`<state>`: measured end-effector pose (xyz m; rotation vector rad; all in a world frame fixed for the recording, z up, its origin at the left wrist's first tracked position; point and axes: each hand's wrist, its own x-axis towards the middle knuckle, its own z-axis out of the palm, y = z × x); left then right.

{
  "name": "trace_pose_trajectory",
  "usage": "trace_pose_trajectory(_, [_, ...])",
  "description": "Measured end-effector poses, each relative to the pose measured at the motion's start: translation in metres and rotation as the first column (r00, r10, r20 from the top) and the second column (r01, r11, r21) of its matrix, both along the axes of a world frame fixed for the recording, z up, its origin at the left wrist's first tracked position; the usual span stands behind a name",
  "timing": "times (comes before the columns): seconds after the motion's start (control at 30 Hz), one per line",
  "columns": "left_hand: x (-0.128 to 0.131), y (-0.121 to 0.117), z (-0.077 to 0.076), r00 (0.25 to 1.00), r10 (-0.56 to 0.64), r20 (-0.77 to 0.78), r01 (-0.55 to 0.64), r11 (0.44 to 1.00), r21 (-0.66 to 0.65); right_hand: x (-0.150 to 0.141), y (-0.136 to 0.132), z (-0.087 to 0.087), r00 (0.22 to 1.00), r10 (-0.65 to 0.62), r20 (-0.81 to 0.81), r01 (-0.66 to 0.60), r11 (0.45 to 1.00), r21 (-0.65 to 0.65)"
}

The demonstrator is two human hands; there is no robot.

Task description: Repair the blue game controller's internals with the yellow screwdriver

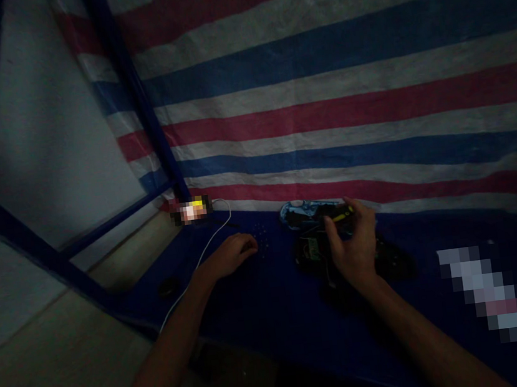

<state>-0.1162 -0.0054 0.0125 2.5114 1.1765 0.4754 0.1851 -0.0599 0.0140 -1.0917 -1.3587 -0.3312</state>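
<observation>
My right hand (pixel 358 244) grips a screwdriver (pixel 344 213) with a black and yellow handle, held between thumb and fingers. Beneath that hand lies a dark chassis, seemingly of a toy car (pixel 313 248), with a green circuit board showing. Part of the chassis is hidden by the hand. Just behind it rests a light-blue toy car body shell (pixel 298 209). My left hand (pixel 234 253) is low over the blue table, its fingers curled together beside several small screws (pixel 263 242). What those fingers hold, if anything, is too small to tell.
A white cable (pixel 210 240) runs across the blue tabletop (pixel 253 307) to a bright, blurred-out object (pixel 189 211) at the far left corner. A dark round item (pixel 169 286) sits at left. A pixelated strip (pixel 498 299) lies right. Blue frame bars (pixel 132 89) and a striped sheet (pixel 317 60) border the table.
</observation>
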Motion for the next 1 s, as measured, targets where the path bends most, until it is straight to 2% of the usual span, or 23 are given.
trace_pose_trajectory(0.43, [-0.001, 0.0, -0.006, 0.99, -0.093, -0.105, 0.101, 0.992, 0.075, 0.002, 0.002, -0.003, 0.999, -0.013, 0.03, 0.013, 1.0, 0.007])
trace_pose_trajectory(0.83, [-0.002, 0.004, -0.015, 0.993, -0.07, -0.099, 0.082, 0.988, 0.128, 0.003, 0.003, -0.003, 0.999, -0.023, 0.037, 0.023, 1.0, -0.003])
trace_pose_trajectory(1.0, [-0.002, 0.005, -0.012, 0.992, -0.076, -0.104, 0.088, 0.989, 0.117, 0.002, 0.002, -0.001, 1.0, -0.003, 0.029, 0.003, 1.0, -0.008])
